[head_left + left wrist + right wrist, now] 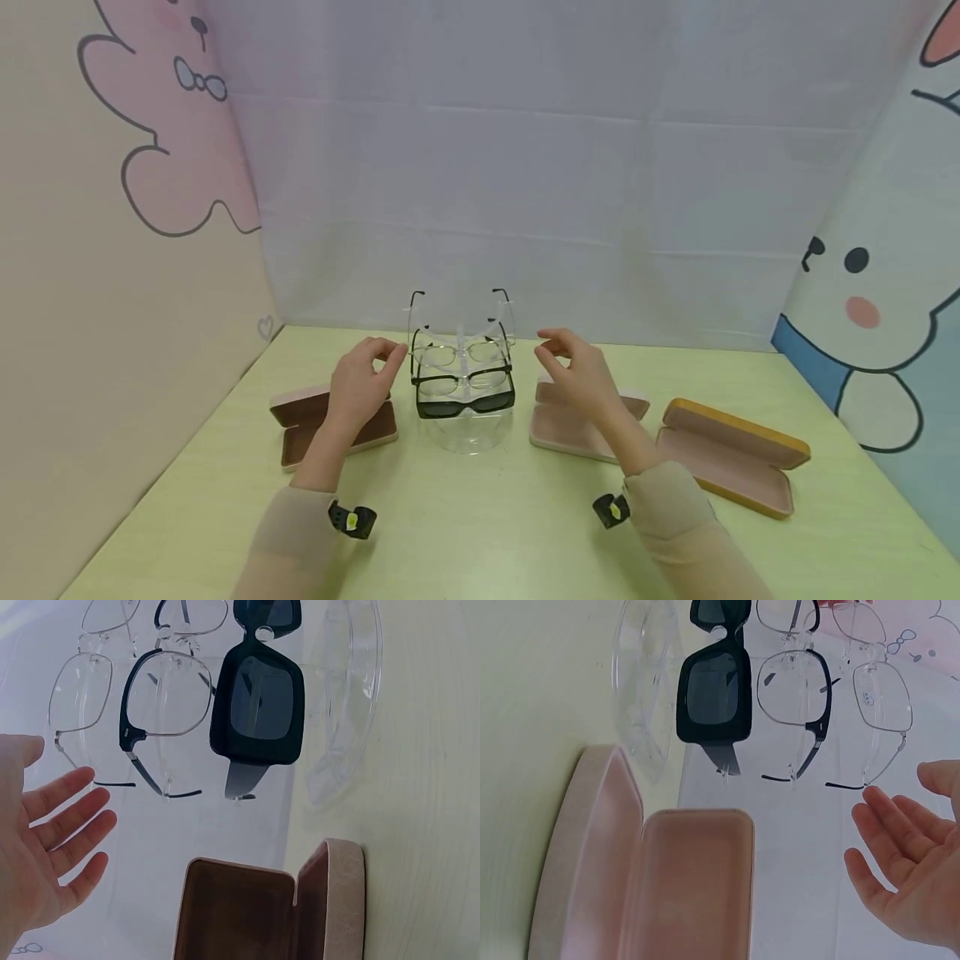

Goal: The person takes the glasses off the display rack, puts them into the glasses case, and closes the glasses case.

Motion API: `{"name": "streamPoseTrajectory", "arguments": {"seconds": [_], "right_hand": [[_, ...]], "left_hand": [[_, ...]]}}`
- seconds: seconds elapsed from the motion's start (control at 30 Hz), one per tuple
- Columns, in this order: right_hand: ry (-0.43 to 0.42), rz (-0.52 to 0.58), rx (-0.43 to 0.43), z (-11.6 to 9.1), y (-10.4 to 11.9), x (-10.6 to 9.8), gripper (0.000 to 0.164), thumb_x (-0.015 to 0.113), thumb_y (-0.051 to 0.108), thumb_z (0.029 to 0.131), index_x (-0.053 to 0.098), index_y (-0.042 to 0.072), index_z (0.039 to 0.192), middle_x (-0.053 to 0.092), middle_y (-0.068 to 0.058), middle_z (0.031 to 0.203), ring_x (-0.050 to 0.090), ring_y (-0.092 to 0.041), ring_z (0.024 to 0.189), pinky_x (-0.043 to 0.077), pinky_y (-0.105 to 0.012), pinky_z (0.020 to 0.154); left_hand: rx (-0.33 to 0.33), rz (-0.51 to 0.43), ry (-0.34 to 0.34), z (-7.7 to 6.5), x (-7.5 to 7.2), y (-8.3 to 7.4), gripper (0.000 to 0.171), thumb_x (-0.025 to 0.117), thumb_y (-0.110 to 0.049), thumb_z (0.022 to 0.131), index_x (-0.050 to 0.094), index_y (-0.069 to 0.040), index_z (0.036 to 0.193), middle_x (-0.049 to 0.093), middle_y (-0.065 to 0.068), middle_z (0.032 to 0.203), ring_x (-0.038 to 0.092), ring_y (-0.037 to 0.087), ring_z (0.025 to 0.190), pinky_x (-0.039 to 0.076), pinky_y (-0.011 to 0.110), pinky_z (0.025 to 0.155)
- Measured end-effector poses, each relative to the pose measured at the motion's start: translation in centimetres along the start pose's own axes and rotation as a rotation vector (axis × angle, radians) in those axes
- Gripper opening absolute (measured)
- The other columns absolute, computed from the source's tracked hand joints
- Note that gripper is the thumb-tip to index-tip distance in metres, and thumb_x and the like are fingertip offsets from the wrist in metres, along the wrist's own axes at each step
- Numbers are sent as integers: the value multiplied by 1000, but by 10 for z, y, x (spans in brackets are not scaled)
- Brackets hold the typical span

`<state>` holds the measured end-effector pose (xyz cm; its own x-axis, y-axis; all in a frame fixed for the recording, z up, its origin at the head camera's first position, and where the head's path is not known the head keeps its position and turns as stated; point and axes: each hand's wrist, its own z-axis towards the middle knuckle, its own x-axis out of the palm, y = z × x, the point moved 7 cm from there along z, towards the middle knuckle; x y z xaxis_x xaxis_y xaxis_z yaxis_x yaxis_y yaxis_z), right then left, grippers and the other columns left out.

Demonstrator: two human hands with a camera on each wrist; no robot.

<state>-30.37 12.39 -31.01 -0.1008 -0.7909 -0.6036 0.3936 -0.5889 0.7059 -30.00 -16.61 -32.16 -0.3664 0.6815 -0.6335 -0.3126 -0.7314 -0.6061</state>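
A clear display stand (471, 435) holds three pairs of eyewear, one above another. On top are thin metal-framed glasses (112, 684); below them sit black half-rim glasses (463, 383), then black sunglasses (467, 406) lowest. My left hand (362, 379) is beside the left hinge and temple of the metal-framed glasses, thumb and fingers apart. On the other side, my right hand (581, 372) hovers near the right temple of that same pair, its fingers relaxed. Whether any left fingertip touches the temple I cannot tell. Neither hand grips anything.
An open case with brown lining (300, 442) lies under my left forearm. To the right are an open pale pink case (558, 429), partly behind my right hand, and an open yellow-edged case (738, 475). A white curtain (525, 208) hangs behind the table (465, 533).
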Motion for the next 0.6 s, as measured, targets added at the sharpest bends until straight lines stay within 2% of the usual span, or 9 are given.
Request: {"name": "streamPoseTrajectory", "arguments": {"seconds": [0.1,0.3,0.6], "right_hand": [[10,67,47,4,3,7,33,53,29,92,56,12,120,64,-7,103,59,-24,101,44,-43,91],[16,187,112,11,7,17,32,52,31,92,60,7,113,65,-8,100,60,-20,93,46,-38,85],[25,267,207,17,0,28,31,52,35,91,66,7,98,66,-11,97,60,-23,94,41,-39,90]], "left_hand": [[-38,-41,-4,1,2,1,35,50,-41,91,67,-10,95,63,5,91,58,22,86,45,40,73],[-65,-94,-20,2,3,-1,30,52,-35,91,66,-9,93,63,6,92,57,20,87,45,36,75],[-118,-194,-30,1,6,-2,22,55,-28,90,67,-10,89,65,5,91,57,18,84,44,33,76]]}}
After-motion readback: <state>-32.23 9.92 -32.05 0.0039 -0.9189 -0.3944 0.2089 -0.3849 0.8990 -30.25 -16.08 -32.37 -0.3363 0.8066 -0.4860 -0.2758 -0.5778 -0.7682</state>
